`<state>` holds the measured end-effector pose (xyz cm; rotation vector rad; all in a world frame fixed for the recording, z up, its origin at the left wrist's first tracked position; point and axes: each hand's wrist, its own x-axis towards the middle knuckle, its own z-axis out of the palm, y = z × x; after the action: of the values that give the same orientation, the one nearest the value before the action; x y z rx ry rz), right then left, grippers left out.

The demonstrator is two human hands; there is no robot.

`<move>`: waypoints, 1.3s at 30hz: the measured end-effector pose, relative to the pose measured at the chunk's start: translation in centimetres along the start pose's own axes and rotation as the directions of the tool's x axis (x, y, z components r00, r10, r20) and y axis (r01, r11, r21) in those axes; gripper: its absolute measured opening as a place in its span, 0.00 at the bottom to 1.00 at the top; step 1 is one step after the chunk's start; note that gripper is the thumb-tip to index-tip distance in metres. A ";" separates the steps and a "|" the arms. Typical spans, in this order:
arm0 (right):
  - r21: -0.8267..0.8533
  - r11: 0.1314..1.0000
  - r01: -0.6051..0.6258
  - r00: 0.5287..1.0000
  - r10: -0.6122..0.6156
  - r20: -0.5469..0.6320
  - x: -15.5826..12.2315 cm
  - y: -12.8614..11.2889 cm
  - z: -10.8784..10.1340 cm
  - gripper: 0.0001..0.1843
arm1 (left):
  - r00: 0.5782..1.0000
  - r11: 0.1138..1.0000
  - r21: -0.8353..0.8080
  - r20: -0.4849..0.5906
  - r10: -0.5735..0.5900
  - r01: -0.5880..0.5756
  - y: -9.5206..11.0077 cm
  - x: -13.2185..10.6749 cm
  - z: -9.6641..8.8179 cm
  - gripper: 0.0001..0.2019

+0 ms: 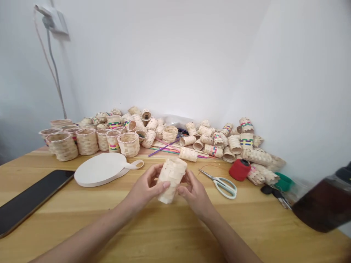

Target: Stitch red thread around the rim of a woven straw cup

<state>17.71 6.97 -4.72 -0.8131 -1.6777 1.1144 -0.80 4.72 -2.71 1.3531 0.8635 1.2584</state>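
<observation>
Both hands hold one small pale woven basket tube (171,178) just above the wooden table (82,215), near its middle. My left hand (145,188) grips its left side, thumb across the front. My right hand (193,191) pinches the right side with curled fingers. The tube is tilted slightly, its lower end nearest me.
A heap of small woven baskets (164,133) lines the back wall. A white tape roll (100,168), a dark tablet (30,199), white-handled scissors (222,182), a red thread spool (240,169), coloured strips (167,147) and a dark container (325,202) at the right lie around.
</observation>
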 end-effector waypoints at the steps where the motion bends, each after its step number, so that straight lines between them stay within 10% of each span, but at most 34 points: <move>1: -0.032 0.999 -0.006 0.998 0.004 -0.069 0.1 0.0 -0.3 0.38 | 0.999 1.000 0.019 -0.041 0.014 -0.013 -0.4 0.0 -0.1 0.29; 5: -0.168 0.986 0.002 0.971 -0.043 -0.237 -0.1 -0.6 -0.9 0.22 | 0.990 0.997 0.073 -0.139 -0.021 0.031 -1.4 -0.4 -0.8 0.29; 18: -0.319 0.947 0.026 0.979 -0.089 -0.185 -0.4 -1.1 0.0 0.05 | 0.984 0.977 0.200 -0.173 -0.034 0.069 -1.7 -1.1 0.1 0.30; 29: -0.337 0.916 0.219 0.974 -0.187 0.127 -0.8 -2.9 -0.4 0.09 | 0.977 0.916 0.392 -0.212 0.002 0.083 -1.5 -1.2 0.0 0.28; 35: -0.155 0.978 0.143 0.771 -0.012 0.637 -1.5 -3.7 -0.1 0.17 | 0.963 0.966 -0.210 -0.191 -0.190 0.149 -1.6 -0.7 -0.5 0.24; 39: -0.300 0.944 0.136 0.951 -0.041 0.305 -1.0 -3.3 -0.7 0.15 | 0.965 0.874 -0.456 -0.106 -0.241 0.168 -1.8 -0.4 -1.1 0.19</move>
<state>18.59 5.10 -1.87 -0.7861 -2.1648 0.9485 -1.69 4.88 -4.62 0.7827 0.7463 1.3094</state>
